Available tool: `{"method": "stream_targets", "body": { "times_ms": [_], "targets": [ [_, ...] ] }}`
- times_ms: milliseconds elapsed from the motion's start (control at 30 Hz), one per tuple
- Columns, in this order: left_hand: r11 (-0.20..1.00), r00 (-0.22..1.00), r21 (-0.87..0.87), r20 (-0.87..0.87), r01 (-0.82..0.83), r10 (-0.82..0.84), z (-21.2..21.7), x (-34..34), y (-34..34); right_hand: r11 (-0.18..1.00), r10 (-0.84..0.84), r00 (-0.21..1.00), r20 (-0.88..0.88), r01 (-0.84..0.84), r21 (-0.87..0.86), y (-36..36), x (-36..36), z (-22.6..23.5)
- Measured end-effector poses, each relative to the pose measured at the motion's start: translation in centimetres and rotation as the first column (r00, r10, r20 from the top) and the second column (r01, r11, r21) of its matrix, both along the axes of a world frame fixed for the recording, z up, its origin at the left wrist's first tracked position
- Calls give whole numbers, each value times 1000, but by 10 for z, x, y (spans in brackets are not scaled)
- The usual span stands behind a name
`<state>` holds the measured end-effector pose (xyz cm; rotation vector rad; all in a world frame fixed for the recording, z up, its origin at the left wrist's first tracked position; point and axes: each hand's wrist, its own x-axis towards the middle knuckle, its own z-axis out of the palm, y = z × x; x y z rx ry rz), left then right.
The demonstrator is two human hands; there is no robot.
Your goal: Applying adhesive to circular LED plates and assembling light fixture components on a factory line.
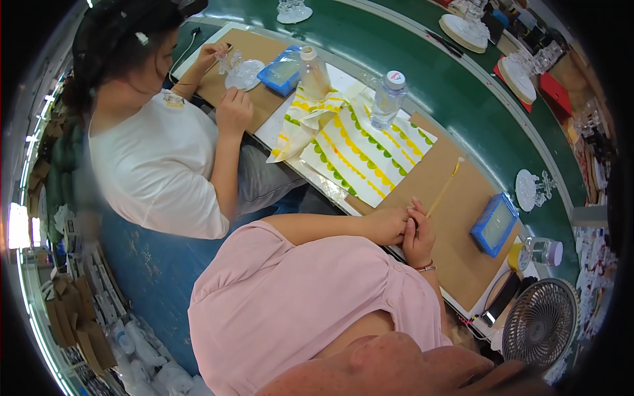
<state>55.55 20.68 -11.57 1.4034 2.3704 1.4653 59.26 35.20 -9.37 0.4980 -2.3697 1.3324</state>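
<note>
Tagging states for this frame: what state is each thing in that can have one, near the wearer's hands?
Brush: held in right hand, pale tip free
Left hand: against right hand, grip unclear
White-capped bottle: upright, closed
Cloudy bottle: upright
Patterned cloth: spread, bunched at left
Lavender-capped jar: closed
Fan: running or not, unclear

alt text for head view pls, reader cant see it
The wearer's left grip and right grip meet at a thin, pale-tipped stick over a brown board. A blue-framed box lies at right; at left is a co-worker in white with a clear ornament.
</note>
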Motion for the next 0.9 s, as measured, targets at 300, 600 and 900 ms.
{"method": "stream_targets", "body": {
  "times_ms": [300,600,900],
  "targets": [
    [1000,999,-8,-46,2,-2,3,-3,0,1000,-10,998,-69,9,-13,-1,3,1],
    [1000,991,12,-133,11,-9,-4,-1,3,998,18,990,-142,-9,59,4,11,14],
    [1000,981,27,-195,-1,7,181,-43,-78,915,-86,992,-95,116,386,66,80,4]
  ]
}}
